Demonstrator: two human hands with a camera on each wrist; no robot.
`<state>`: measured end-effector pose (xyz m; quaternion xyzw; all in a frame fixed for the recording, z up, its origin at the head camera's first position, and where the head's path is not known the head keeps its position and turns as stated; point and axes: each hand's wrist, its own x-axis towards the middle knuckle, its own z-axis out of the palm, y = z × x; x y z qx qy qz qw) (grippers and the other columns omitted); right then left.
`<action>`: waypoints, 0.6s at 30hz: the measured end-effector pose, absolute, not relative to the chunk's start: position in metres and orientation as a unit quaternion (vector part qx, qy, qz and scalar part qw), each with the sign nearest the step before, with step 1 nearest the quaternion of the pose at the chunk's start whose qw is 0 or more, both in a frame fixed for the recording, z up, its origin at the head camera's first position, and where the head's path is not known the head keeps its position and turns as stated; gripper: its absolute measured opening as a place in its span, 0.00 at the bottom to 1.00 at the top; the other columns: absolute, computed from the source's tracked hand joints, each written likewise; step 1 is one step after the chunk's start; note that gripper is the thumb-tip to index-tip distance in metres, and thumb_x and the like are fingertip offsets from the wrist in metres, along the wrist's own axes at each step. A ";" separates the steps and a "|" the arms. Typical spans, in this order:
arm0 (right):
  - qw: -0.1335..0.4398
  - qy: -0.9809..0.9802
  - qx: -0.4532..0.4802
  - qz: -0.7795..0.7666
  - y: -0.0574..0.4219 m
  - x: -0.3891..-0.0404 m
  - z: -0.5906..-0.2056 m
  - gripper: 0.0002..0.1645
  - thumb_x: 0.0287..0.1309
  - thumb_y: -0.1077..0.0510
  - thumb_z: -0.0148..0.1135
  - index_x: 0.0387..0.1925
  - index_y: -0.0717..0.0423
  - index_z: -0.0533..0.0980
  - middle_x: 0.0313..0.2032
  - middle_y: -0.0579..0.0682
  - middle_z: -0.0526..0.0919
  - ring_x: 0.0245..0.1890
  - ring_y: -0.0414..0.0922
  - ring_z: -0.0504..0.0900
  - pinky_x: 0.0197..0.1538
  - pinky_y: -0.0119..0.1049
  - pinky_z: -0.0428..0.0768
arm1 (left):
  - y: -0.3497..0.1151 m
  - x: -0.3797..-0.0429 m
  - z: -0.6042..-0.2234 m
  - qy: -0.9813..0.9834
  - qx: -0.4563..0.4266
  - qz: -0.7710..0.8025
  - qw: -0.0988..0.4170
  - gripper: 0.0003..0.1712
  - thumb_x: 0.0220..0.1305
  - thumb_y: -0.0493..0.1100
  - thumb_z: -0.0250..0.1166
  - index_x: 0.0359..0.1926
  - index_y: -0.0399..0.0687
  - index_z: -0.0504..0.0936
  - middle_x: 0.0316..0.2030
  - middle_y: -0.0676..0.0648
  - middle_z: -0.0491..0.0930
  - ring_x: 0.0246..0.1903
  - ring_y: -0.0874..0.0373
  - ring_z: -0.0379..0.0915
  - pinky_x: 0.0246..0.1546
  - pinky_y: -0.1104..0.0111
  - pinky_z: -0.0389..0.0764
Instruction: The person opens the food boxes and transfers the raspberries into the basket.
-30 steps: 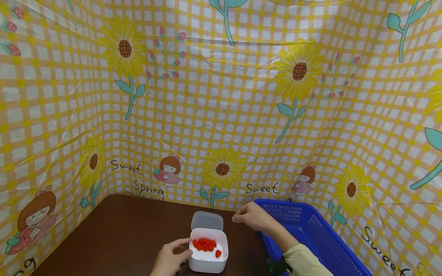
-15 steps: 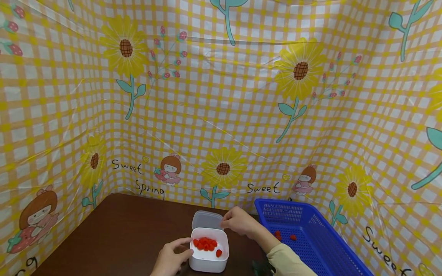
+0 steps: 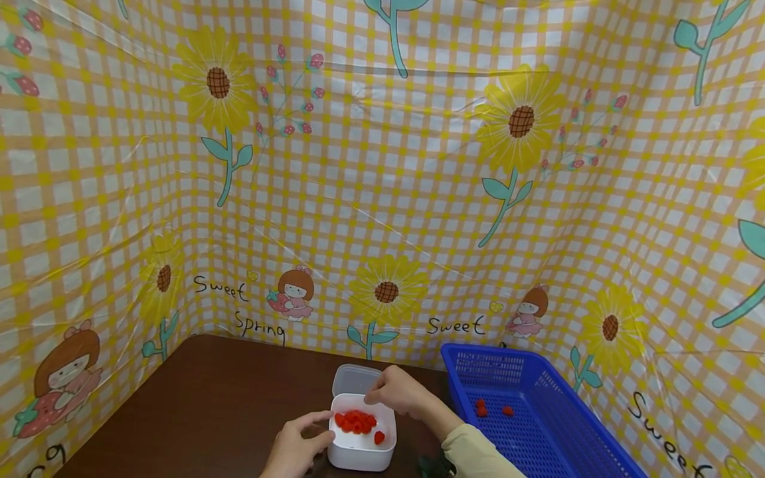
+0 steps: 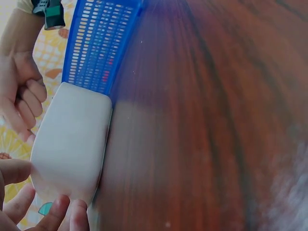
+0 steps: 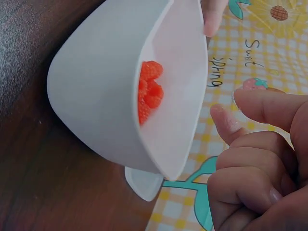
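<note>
A white box [image 3: 361, 457] stands on the dark table with several raspberries [image 3: 355, 422] bunched inside and one lone raspberry [image 3: 379, 437] nearer its front right. Its translucent lid [image 3: 352, 380] lies folded back behind it. My left hand [image 3: 297, 443] rests its fingertips against the box's left side. Over the back right rim of the box hovers my right hand [image 3: 402, 390]. In the right wrist view, that hand's thumb and index fingertips [image 5: 224, 121] are apart with nothing between them, and its other fingers are curled. The left wrist view shows the outer wall of the box [image 4: 72, 139].
To the right stands a blue plastic basket [image 3: 451, 372] with slotted walls, a few raspberries [image 3: 507, 411] on its floor. A checked, flower-printed cloth [image 3: 382, 166] rises around the back and sides of the table [image 3: 227, 392].
My right hand has moved left from the basket's edge to above the box, uncovering raspberries in the basket. My left hand and the box stay where they were.
</note>
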<state>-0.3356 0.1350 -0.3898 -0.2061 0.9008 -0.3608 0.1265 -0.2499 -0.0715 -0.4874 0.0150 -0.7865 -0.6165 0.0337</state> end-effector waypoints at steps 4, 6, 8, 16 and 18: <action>0.120 0.906 -0.206 -0.349 0.131 -0.338 -0.398 0.08 0.54 0.59 0.71 0.24 0.59 0.87 0.11 0.41 0.65 0.09 0.37 0.53 0.13 0.28 0.56 | -0.072 -0.251 -0.489 -0.788 0.011 -0.614 0.040 0.24 0.59 0.45 0.73 0.57 0.46 0.84 0.31 0.50 0.82 0.16 0.60 0.70 0.19 0.67 0.73; 0.116 0.911 -0.206 -0.338 0.130 -0.341 -0.404 0.09 0.53 0.59 0.72 0.23 0.61 0.87 0.11 0.41 0.66 0.09 0.37 0.53 0.13 0.28 0.56 | -0.072 -0.251 -0.490 -0.788 0.009 -0.614 0.041 0.24 0.59 0.45 0.73 0.57 0.46 0.84 0.32 0.50 0.82 0.16 0.60 0.70 0.19 0.67 0.73; 0.115 0.915 -0.202 -0.330 0.130 -0.343 -0.409 0.10 0.53 0.59 0.73 0.22 0.62 0.86 0.10 0.41 0.65 0.09 0.38 0.52 0.13 0.28 0.55 | -0.072 -0.251 -0.490 -0.788 0.008 -0.614 0.041 0.24 0.59 0.45 0.73 0.57 0.46 0.84 0.32 0.50 0.82 0.16 0.60 0.71 0.20 0.66 0.73; 0.094 0.933 -0.205 -0.280 0.123 -0.348 -0.417 0.11 0.47 0.60 0.75 0.18 0.63 0.84 0.12 0.45 0.73 0.14 0.40 0.64 0.19 0.31 0.63 | -0.075 -0.252 -0.488 -0.791 0.006 -0.611 0.032 0.24 0.61 0.45 0.72 0.57 0.44 0.83 0.35 0.48 0.83 0.26 0.56 0.78 0.24 0.64 0.76; 0.090 0.941 -0.201 -0.259 0.119 -0.347 -0.418 0.11 0.45 0.60 0.75 0.16 0.61 0.82 0.14 0.47 0.76 0.16 0.40 0.67 0.21 0.31 0.65 | -0.075 -0.252 -0.489 -0.792 0.008 -0.610 0.030 0.24 0.61 0.46 0.72 0.57 0.45 0.84 0.35 0.49 0.83 0.25 0.57 0.78 0.24 0.64 0.76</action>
